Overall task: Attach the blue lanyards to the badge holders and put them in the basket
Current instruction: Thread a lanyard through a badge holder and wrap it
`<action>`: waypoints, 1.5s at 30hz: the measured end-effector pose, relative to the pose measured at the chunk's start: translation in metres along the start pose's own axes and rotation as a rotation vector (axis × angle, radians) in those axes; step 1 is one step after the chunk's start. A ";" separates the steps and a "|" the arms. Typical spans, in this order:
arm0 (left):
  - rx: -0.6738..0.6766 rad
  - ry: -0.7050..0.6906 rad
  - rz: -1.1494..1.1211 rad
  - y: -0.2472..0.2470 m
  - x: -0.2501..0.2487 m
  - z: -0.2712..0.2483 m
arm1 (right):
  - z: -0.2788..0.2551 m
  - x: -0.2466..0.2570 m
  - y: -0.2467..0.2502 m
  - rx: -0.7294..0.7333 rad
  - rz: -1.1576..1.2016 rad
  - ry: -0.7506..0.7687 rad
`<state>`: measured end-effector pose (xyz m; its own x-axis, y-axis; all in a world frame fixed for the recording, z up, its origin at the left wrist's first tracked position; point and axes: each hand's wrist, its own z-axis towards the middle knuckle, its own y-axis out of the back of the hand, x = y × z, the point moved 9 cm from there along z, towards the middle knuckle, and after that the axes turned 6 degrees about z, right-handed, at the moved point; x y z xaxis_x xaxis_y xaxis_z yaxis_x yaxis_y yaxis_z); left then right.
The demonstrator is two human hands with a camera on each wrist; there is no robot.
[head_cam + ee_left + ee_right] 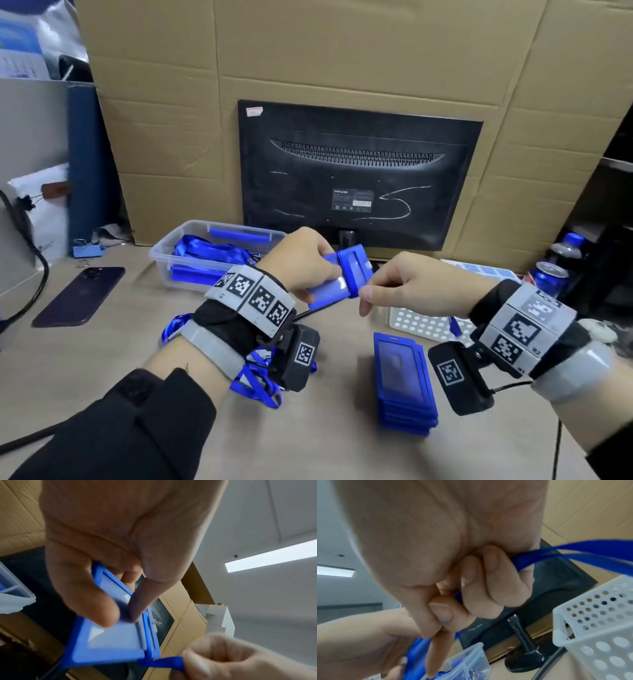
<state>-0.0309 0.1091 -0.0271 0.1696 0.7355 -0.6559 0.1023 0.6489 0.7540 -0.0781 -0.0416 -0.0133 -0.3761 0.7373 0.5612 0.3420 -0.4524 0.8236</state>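
Note:
My left hand (308, 267) holds a blue badge holder (342, 277) in the air over the desk, thumb and fingers pinching its clear window (109, 632). My right hand (387, 287) meets the holder's end, its fingers curled round a blue lanyard strap (559, 551) whose tip (161, 662) sits at the holder's edge. A stack of blue badge holders (404, 380) lies on the desk below. Loose blue lanyards (257, 380) lie under my left wrist. The white perforated basket (421, 323) stands under my right forearm.
A clear plastic bin (212, 253) with blue lanyards and holders sits behind my left hand. A black monitor (356, 174) stands with its back to me against cardboard. A dark phone (80, 296) lies at left; a can (548, 277) and bottle (567, 246) stand at right.

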 end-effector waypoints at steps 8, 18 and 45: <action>0.330 -0.235 0.165 -0.028 -0.017 -0.011 | 0.004 -0.004 0.042 -0.307 0.082 0.080; 0.418 -0.308 0.073 -0.035 -0.036 -0.017 | 0.008 -0.038 0.033 -0.343 0.283 -0.017; 0.265 -0.077 0.234 -0.026 -0.008 -0.008 | 0.004 -0.017 0.038 -0.407 0.132 0.161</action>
<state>-0.0430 0.0882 -0.0414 0.2911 0.8345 -0.4679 0.3012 0.3843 0.8727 -0.0554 -0.0694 0.0075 -0.4926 0.5873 0.6422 0.0414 -0.7213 0.6914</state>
